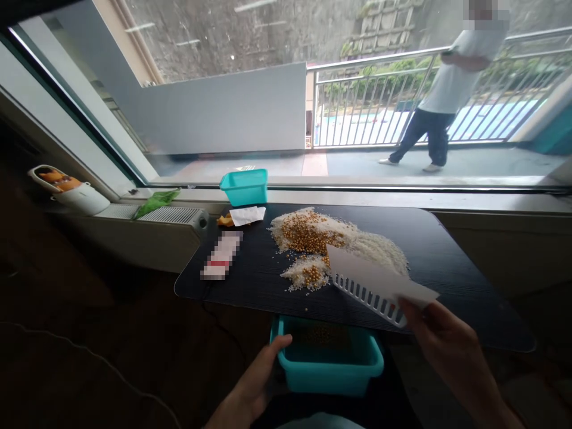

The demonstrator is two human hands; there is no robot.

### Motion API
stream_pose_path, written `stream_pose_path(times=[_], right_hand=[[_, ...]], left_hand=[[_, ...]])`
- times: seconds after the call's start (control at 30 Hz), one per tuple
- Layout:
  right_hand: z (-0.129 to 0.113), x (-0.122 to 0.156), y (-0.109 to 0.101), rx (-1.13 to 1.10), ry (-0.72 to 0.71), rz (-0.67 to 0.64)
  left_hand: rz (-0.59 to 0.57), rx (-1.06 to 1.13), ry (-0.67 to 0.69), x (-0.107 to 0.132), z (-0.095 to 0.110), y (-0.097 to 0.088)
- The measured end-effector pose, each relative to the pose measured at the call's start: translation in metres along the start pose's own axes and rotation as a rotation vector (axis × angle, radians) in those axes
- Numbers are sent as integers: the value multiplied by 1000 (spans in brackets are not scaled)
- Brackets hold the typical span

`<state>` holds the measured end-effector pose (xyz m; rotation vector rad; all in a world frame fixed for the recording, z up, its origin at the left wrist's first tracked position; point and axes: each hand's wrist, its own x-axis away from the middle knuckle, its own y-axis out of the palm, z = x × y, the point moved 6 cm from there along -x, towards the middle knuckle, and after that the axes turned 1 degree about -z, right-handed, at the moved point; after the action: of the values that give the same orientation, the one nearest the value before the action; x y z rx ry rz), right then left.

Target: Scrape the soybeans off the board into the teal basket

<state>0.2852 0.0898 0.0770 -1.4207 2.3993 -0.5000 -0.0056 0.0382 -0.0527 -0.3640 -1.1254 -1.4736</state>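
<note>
Teal bin point(330, 376) is held just below the near edge of the black counter point(456, 250) by the left hand point(257, 384). The thumb is laid over the bin's left rim and the fingers are hidden beneath, so the hand is judged closed on it. Some yellow beans point(322, 335) are seen on the bin's floor. A white slotted scoop point(370, 285) is gripped at its near end by the right hand point(440, 339), with the fingers curled round it. The scoop is tilted, with its far edge set down on the counter just beside a small pile point(307, 275) of mixed rice and beans. Behind that pile, a larger heap of rice point(375, 245) is spread across the middle of the counter, with beans massed on its left part. One stray bean point(306, 309) is noted near the counter's front edge, above the bin. A second teal tub point(245, 186) is stood at the far edge by the window sill, with a white paper point(247, 215) just in front of it. A blurred card point(222, 255) lies to the left. A green cloth point(156, 202) is laid on the radiator point(172, 215) left of the counter. Outside the glass, a person point(447, 95) is seen on the balcony beside the railing point(361, 101).
</note>
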Motion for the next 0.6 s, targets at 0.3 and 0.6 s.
stream_pose_path(times=[0.3, 0.6], right_hand=[[19, 4, 18, -65, -135, -99], [14, 11, 9, -60, -100, -47]], left_hand=[[-90, 67, -92, -15, 2, -16], [-193, 10, -3, -31, 19, -17]])
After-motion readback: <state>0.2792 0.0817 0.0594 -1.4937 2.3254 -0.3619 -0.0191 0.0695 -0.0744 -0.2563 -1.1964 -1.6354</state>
